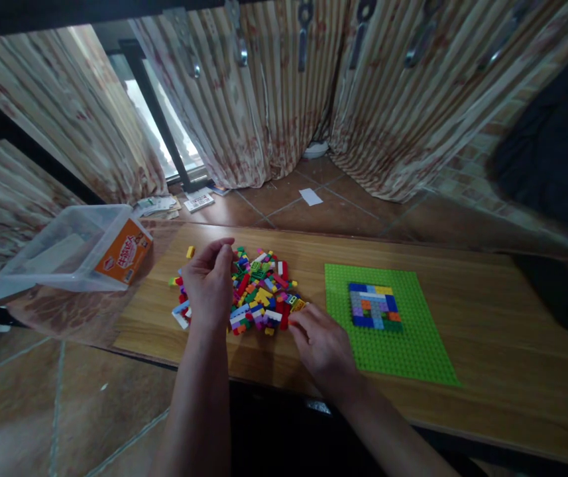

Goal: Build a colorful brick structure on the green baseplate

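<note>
**Loose bricks heaped between two hands, a green baseplate to the right**

In the head view, the heap lies on the wooden table directly before the person, probably so that either hand can reach it without stretching. The left hand is over the left side of the heap, thumb and fingertips drawn together; whether a brick is between them cannot be told. The right hand is low at the heap's near right edge, thumb and forefinger close together just beside a red brick; whether they pinch anything is also unclear. Its place between heap and baseplate seems to keep both within easy reach.

The baseplate lies flat on the table, which likely keeps it steady. On it sits a block of joined bricks, roughly square, its studs presumably gripping the bricks underneath. A clear plastic box stands at the left, apart from the heap, perhaps to leave working room.

Counted: two hands, one heap, one baseplate, one joined block, one box with one orange label, and one yellow brick lying apart at the heap's far left. The loose bricks overlap too much to count.
</note>
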Demonstrator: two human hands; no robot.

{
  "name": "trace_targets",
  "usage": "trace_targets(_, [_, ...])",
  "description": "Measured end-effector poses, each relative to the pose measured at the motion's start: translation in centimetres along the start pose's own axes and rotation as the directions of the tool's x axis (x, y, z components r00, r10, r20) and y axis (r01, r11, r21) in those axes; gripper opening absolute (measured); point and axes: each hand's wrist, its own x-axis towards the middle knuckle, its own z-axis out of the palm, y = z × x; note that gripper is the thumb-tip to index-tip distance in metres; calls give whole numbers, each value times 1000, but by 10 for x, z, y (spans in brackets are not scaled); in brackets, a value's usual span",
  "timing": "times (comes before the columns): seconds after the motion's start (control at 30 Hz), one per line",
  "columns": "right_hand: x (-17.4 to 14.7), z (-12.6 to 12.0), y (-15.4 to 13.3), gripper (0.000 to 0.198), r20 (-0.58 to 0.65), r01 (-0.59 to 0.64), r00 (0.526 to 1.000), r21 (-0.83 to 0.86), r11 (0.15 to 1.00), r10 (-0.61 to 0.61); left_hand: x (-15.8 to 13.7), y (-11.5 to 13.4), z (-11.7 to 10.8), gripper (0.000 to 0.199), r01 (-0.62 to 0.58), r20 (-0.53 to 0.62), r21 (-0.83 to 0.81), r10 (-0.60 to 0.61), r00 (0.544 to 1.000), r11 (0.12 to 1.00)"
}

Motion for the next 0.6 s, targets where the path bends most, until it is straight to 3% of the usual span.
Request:
trace_targets(0.33, [5,-2,-2,15,-27,-67,997,122,990,71,5,0,-5,18,16,-50,-12,-16,999,1000])
trace_targets(0.6, [-2,8,-11,15,-89,38,996,172,984,-23,7,3,-12,17,16,-89,-27,-19,996,999])
